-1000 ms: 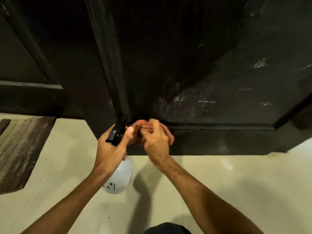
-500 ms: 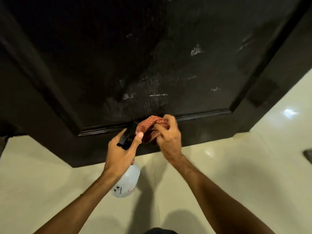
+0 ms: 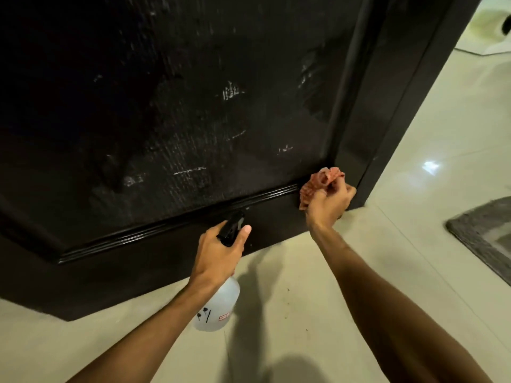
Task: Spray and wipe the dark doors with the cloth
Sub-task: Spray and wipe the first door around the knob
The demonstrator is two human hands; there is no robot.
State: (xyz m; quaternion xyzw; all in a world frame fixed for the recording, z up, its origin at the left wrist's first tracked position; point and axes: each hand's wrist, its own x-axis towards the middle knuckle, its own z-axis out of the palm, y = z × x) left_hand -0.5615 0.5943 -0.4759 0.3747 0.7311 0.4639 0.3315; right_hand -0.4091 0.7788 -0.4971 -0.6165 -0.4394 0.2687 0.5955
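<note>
Your right hand (image 3: pixel 327 201) pinches the cloth (image 3: pixel 318 183) at the door (image 3: pixel 193 106) panel's lower corner; left hand (image 3: pixel 218 252) grips the spray bottle (image 3: pixel 218 305). Streaks remain above; wiping unfinished.

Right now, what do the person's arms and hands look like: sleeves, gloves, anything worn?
Both arms are bare as far up as the view shows; no sleeves in sight. The left hand and right hand wear no gloves, and no watch, ring or band shows on either.

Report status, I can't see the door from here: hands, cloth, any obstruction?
Left hand grips spray bottle. Right hand holds cloth at door moulding's right corner. Nothing obstructing.
</note>
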